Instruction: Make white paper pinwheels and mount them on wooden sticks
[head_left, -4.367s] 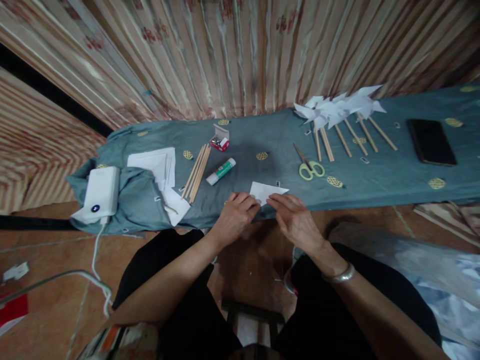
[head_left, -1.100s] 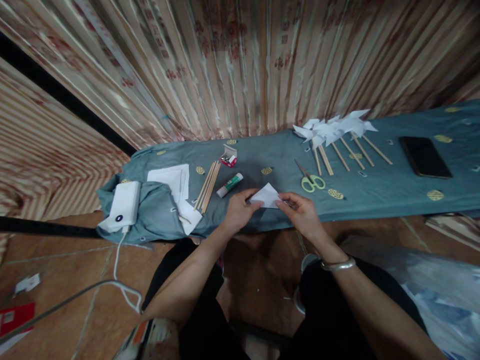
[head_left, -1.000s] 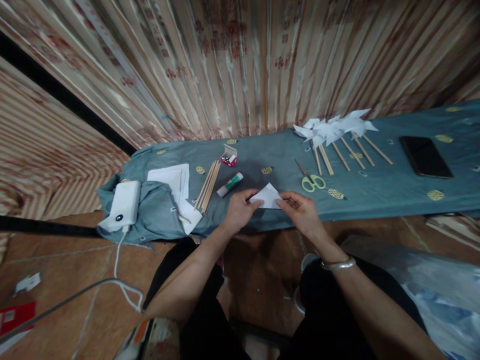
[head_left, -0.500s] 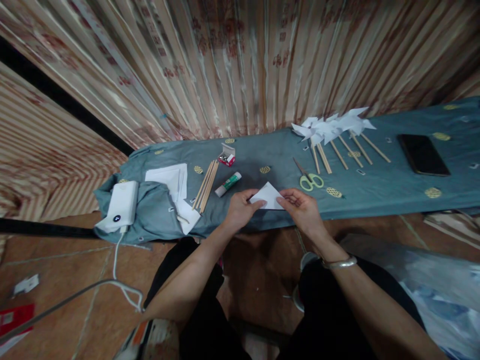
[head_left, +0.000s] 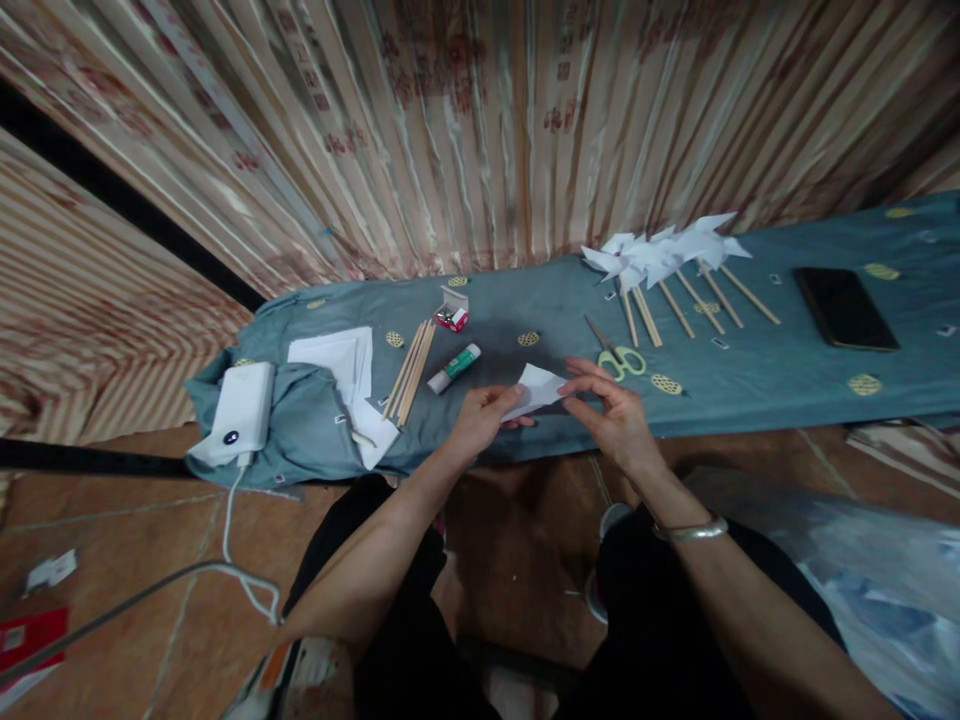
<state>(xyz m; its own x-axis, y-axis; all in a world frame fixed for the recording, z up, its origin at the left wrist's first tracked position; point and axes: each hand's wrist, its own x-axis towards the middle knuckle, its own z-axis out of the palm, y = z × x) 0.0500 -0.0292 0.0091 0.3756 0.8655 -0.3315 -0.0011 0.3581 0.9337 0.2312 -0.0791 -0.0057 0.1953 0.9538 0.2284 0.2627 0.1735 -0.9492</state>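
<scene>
Above the front edge of the cloth-covered table, a small folded piece of white paper (head_left: 537,388) is held up at a tilt. My left hand (head_left: 481,415) is closed on its left end, thumb on top and fingers beneath. At the paper's right corner, the fingertips of my right hand (head_left: 609,412) pinch lightly, with the upper fingers raised. Just beyond the right hand lie scissors (head_left: 621,362) with light green handles. A glue stick (head_left: 454,368) rests beyond the left hand.
Left of the glue stick are several wooden sticks (head_left: 409,375), white paper sheets (head_left: 337,350) and a small red box (head_left: 452,312). Paper pinwheels (head_left: 667,252) on sticks lie at the back right, near a black phone (head_left: 846,308). A white power bank (head_left: 244,405) with a cable sits far left.
The folded paper has tilted and turned from a flat-facing triangle. My right hand has loosened its grip, and its fingers have lifted and spread at the corner.
</scene>
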